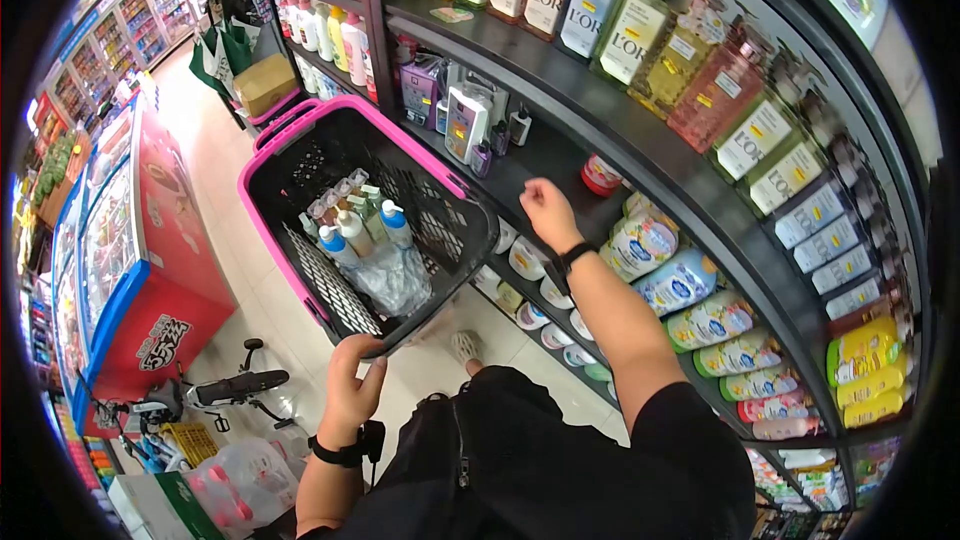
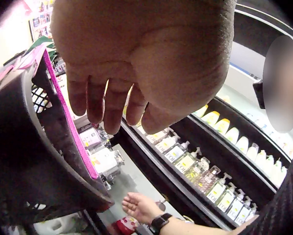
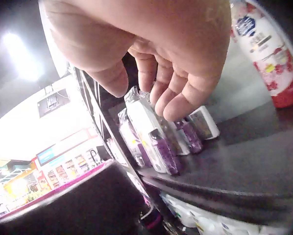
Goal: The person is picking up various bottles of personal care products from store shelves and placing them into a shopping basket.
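Note:
My left hand (image 1: 355, 385) is at the near corner of a black shopping basket (image 1: 477, 230) with a pink rim, its fingertips overlapping that corner. In the left wrist view its fingers (image 2: 114, 100) extend loosely with nothing between them. Over the middle shelf, my right hand (image 1: 550, 215) holds nothing; its fingers (image 3: 176, 105) are loosely bent. Beyond them in the right wrist view stand boxed sets with small purple bottles (image 3: 166, 154). To the right is a red-and-white bottle (image 3: 271, 58). Inside the basket are pump bottles (image 1: 396, 225) and a clear plastic bag (image 1: 393, 280).
Large pump bottles (image 1: 632, 35) line the upper shelf, with rows of detergent-like bottles (image 1: 710, 320) below. On the left are a red chest freezer (image 1: 185, 270), a small bicycle (image 1: 235, 387) and a box (image 1: 150, 507) with a plastic-wrapped bundle. Tiled floor (image 1: 215, 190) runs between freezer and shelves.

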Action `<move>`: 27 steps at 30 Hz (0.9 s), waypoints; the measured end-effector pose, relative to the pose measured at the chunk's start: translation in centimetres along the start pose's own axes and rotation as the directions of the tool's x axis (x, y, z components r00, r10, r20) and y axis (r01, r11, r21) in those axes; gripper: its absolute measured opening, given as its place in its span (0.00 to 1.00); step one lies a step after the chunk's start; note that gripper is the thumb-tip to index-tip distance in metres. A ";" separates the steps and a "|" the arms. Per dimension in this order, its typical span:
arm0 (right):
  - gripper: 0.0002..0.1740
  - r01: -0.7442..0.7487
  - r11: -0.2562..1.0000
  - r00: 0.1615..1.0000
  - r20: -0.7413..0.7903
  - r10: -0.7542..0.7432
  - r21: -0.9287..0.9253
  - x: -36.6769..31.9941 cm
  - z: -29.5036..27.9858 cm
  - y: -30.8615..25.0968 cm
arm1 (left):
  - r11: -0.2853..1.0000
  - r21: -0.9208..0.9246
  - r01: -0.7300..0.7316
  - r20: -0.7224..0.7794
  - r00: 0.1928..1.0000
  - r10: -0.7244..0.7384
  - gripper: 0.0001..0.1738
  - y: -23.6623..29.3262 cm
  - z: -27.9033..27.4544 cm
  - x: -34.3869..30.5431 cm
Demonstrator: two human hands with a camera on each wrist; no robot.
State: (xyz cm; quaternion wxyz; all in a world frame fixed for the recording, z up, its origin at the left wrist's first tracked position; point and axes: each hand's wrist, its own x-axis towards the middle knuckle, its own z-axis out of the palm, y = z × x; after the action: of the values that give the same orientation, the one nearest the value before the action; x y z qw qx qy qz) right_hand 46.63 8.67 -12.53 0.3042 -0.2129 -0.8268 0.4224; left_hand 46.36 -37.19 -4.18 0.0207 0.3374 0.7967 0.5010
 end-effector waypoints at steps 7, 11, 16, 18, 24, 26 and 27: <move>0.42 -0.040 0.988 0.996 -0.085 0.028 -0.148 13.8 6.6 -2.3 | 0.944 0.331 0.019 -0.105 0.994 0.017 0.16 -1.0 1.4 2.1; 0.41 -0.061 0.991 0.993 -0.111 0.047 -0.119 14.8 8.3 -3.4 | 0.923 0.369 0.109 -0.159 0.986 -0.053 0.16 -0.8 2.4 2.8; 0.32 -0.057 0.989 0.998 -0.013 0.056 -0.137 15.6 9.2 -3.0 | 0.922 0.295 0.252 -0.165 0.964 -0.211 0.15 -1.8 4.0 3.1; 0.32 -0.078 0.988 0.996 0.029 0.082 -0.133 16.0 8.9 -2.8 | 0.918 0.327 0.225 -0.124 0.973 -0.195 0.16 -2.2 4.3 3.5; 0.37 -0.073 0.992 0.988 0.126 0.085 -0.099 16.8 8.1 -3.0 | 0.877 0.458 0.143 -0.084 0.990 -0.117 0.15 -3.0 5.1 3.5; 0.37 -0.096 0.989 0.987 0.119 0.110 -0.113 16.7 7.8 -3.6 | 0.875 0.460 0.148 -0.077 0.989 -0.126 0.14 -2.9 5.2 3.8; 0.37 -0.097 0.988 0.987 0.115 0.111 -0.118 16.7 7.9 -3.6 | 0.874 0.464 0.144 -0.070 0.990 -0.127 0.14 -2.9 5.2 3.9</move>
State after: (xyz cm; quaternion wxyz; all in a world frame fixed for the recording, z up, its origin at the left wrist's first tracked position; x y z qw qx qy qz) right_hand 28.83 12.40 -7.79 0.2185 -0.2463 -0.8540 0.4028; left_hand 43.80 -31.75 -7.91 -0.0410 0.2664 0.9158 0.2978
